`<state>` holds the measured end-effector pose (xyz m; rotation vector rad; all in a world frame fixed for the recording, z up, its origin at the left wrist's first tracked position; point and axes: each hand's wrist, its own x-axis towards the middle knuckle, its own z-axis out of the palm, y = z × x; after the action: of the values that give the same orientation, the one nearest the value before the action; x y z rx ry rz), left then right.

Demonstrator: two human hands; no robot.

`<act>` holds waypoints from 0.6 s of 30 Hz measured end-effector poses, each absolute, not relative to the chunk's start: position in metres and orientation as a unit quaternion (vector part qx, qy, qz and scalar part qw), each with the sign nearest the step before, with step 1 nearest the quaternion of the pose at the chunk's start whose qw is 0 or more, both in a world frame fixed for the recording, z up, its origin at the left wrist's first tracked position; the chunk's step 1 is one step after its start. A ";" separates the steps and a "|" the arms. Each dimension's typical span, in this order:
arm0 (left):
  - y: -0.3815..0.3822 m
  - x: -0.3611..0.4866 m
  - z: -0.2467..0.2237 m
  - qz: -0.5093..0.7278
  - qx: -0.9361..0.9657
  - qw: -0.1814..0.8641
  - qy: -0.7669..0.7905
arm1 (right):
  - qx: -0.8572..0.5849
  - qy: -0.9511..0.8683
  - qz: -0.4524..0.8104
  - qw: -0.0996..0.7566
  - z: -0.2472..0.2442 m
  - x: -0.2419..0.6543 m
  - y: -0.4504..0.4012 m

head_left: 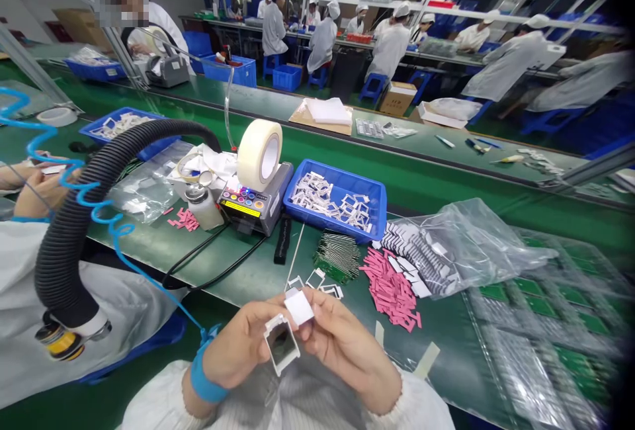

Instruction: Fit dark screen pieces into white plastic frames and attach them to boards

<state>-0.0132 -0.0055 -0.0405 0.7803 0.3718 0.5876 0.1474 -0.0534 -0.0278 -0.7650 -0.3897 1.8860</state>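
Both my hands are close together above the near edge of the green bench. My left hand (238, 344), with a blue band at its wrist, grips a white rectangular frame (282, 345) that is tilted, its middle dark. Between the thumb and fingers of my right hand (337, 337) is a small white flat piece (298, 306), touching or just beside the frame's top edge. Just beyond my hands lie a few loose white frames (315, 278). Further off sit a stack of green circuit boards (337, 257) and a heap of pink pieces (389, 288).
A blue tray (380, 212) of white frames stands behind, beside a tape dispenser (258, 202) and a bottle (202, 205). Plastic-covered boards (575, 357) fill the right. A black hose (64, 238) and coiled blue cord (122, 228) hang left, near another person's hands (40, 192).
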 end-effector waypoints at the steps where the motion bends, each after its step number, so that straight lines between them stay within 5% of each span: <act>1: -0.005 -0.013 -0.041 0.288 0.368 0.863 0.192 | -0.338 -0.187 0.759 0.523 -0.025 0.149 -0.054; 5: -0.004 -0.010 -0.047 0.325 0.314 0.849 0.275 | -0.474 -0.464 0.469 0.583 -0.011 0.152 -0.056; 10: -0.007 -0.004 -0.048 0.344 0.245 0.847 0.321 | -0.543 -0.702 0.086 0.453 -0.009 0.141 -0.058; 18: -0.013 -0.001 -0.049 0.355 0.235 0.839 0.338 | -0.577 -0.716 0.015 0.393 -0.010 0.136 -0.057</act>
<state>-0.0014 -0.0127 -0.0487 0.4960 0.7157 0.7514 0.1362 -0.0571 -0.0099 -1.4638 -1.8165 0.0377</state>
